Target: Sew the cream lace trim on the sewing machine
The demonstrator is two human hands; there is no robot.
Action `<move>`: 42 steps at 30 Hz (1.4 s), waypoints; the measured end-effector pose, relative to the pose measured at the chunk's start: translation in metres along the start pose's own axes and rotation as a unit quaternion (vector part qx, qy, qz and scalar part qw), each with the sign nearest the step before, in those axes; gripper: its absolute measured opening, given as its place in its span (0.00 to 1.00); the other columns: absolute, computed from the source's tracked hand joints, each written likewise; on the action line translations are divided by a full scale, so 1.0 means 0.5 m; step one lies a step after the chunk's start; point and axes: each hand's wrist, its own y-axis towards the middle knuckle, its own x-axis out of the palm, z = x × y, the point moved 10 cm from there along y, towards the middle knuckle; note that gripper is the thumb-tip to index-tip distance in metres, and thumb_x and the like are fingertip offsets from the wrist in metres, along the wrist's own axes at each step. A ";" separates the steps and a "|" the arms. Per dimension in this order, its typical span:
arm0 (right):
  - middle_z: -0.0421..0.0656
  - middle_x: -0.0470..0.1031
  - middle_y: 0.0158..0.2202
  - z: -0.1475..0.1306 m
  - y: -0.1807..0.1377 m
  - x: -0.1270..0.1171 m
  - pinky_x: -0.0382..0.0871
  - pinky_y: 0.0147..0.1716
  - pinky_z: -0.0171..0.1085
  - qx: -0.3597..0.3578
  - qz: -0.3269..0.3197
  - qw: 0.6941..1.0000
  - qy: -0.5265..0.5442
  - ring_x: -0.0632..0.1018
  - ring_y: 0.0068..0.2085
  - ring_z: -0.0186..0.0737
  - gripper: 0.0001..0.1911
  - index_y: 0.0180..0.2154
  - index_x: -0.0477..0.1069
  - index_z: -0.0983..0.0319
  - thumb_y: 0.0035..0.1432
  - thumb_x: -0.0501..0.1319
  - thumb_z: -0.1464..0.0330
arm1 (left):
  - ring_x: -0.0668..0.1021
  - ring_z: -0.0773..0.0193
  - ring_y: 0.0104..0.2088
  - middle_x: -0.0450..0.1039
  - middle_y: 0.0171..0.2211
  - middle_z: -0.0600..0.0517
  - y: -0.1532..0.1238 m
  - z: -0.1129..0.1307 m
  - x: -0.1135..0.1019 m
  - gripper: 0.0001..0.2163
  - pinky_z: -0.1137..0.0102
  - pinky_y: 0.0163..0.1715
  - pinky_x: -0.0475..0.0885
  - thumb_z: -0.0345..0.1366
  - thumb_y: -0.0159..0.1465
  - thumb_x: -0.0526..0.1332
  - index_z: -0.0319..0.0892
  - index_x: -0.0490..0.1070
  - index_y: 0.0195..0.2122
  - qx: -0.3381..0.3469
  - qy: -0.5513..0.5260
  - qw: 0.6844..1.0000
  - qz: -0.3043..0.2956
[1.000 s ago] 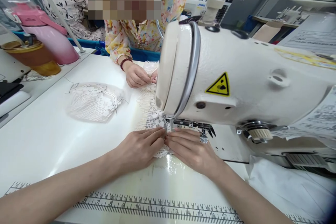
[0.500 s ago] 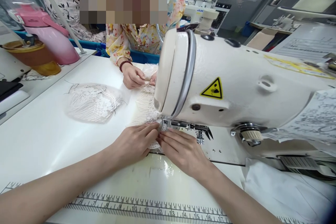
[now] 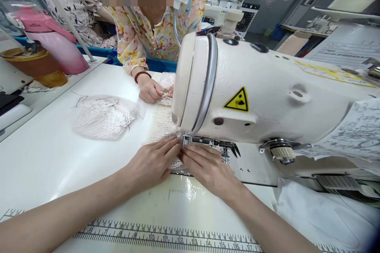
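Observation:
My left hand [image 3: 152, 162] and my right hand [image 3: 208, 168] lie flat, fingers stretched out, on a strip of white lace [image 3: 163, 120]. Their fingertips meet right in front of the presser foot [image 3: 186, 140] of a cream sewing machine [image 3: 261, 91]. The lace runs under the machine's head to the far side of the table. There a co-worker's hand [image 3: 150, 89] with a dark red bead bracelet pinches the lace's far end.
A second lace piece [image 3: 102, 116] lies on the white table [image 3: 44, 154] to the left. A pink bottle [image 3: 56, 43] and an amber cup [image 3: 37, 65] stand far left. A printed ruler [image 3: 166, 239] runs along the near edge. White cloth [image 3: 320, 213] lies at the right.
My hands have slid a little further toward the presser foot with the lace. The co-worker's hand has shifted slightly along the far end. The view has tilted a bit.

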 end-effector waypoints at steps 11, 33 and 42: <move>0.46 0.77 0.49 0.011 -0.006 -0.011 0.73 0.52 0.39 -0.014 0.000 1.000 -0.013 0.76 0.52 0.39 0.13 0.46 0.73 0.64 0.60 0.57 0.79 | 0.74 0.50 0.55 0.72 0.53 0.40 -0.005 0.008 0.007 0.19 0.57 0.51 0.75 0.31 0.63 0.52 0.31 0.67 0.54 0.026 0.028 0.999 -0.003; 0.46 0.79 0.46 0.036 0.001 -0.010 0.76 0.46 0.38 0.010 -0.008 1.000 -0.029 0.79 0.47 0.39 0.14 0.44 0.74 0.64 0.61 0.54 0.80 | 0.73 0.52 0.56 0.71 0.55 0.42 0.001 0.003 0.017 0.17 0.58 0.52 0.73 0.33 0.66 0.54 0.34 0.67 0.55 0.025 0.040 0.999 -0.018; 0.45 0.79 0.46 0.009 -0.001 -0.016 0.73 0.48 0.35 -0.028 -0.012 0.995 -0.100 0.78 0.48 0.37 0.17 0.46 0.74 0.66 0.58 0.55 0.84 | 0.77 0.57 0.51 0.74 0.50 0.42 -0.006 0.033 -0.004 0.14 0.62 0.52 0.74 0.24 0.67 0.50 0.30 0.69 0.51 0.099 0.039 0.994 0.017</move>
